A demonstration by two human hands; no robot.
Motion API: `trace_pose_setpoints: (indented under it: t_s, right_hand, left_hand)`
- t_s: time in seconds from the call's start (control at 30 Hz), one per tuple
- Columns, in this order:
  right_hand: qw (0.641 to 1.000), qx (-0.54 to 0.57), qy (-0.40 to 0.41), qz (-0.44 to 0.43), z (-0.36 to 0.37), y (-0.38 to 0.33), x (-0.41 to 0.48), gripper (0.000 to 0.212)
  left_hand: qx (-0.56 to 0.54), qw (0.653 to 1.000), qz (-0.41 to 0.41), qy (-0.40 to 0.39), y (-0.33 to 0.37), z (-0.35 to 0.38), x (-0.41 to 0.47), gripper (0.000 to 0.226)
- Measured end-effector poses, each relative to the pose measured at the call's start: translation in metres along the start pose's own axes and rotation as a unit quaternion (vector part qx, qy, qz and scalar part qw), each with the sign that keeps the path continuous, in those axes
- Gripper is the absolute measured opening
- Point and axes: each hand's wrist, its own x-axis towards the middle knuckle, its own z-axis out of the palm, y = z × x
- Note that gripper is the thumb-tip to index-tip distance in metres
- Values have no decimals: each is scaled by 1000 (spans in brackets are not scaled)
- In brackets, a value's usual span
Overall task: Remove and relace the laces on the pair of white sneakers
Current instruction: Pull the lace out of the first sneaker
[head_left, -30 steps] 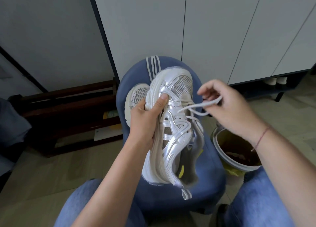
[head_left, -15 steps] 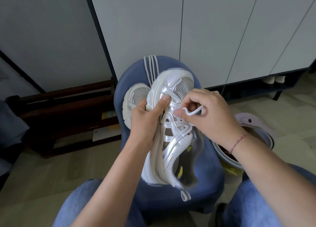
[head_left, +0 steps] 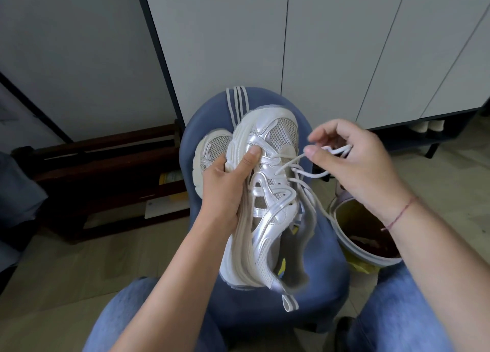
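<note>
Mid-frame, the left hand [head_left: 228,192] grips one sneaker [head_left: 267,213] by its sole edge, thumb pressed on the upper, toe pointing up the frame. The right hand [head_left: 358,166], centre right, pinches the lace [head_left: 315,175] stretched sideways from an eyelet near the toe; which row, I can't quite tell. Pulling straight along the eyelet's line, shoe held firm, should avoid snagging. The other sneaker [head_left: 212,152] lies on the blue seat [head_left: 328,258] behind.
</note>
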Motion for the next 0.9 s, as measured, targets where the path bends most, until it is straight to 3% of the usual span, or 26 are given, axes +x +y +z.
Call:
trace_pose_setpoints:
  t_s: [0.17, 0.33, 0.43, 0.53, 0.6, 0.7, 0.8, 0.9]
  right_hand:
    - [978, -160, -56, -121, 12, -3, -5, 31]
    - [954, -245, -41, -165, 24, 1, -4, 28]
    - [980, -125, -40, -152, 20, -3, -3, 25]
    - [996, 30, 57, -59, 2, -2, 3, 16]
    - [994, 52, 99, -17, -9, 3, 6, 18]
    - [999, -33, 24, -10, -9, 6, 5, 19]
    - [993, -80, -52, -74, 3, -2, -2, 21]
    - [981, -134, -76, -118, 16, -5, -6, 30]
  left_hand:
    - [12, 1000, 17, -5, -1, 1, 0, 19]
    - [16, 1000, 25, -6, -2, 2, -2, 19]
    - [12, 1000, 14, -3, -1, 2, -2, 20]
    - [5, 1000, -3, 3, 3, 0, -2, 28]
    - [4, 1000, -6, 3, 5, 0, -2, 28]
    - [2, 1000, -10, 2, 4, 0, -2, 21]
    - [1, 1000, -9, 4, 3, 0, -1, 20]
    - [5, 1000, 4, 0, 3, 0, -2, 22]
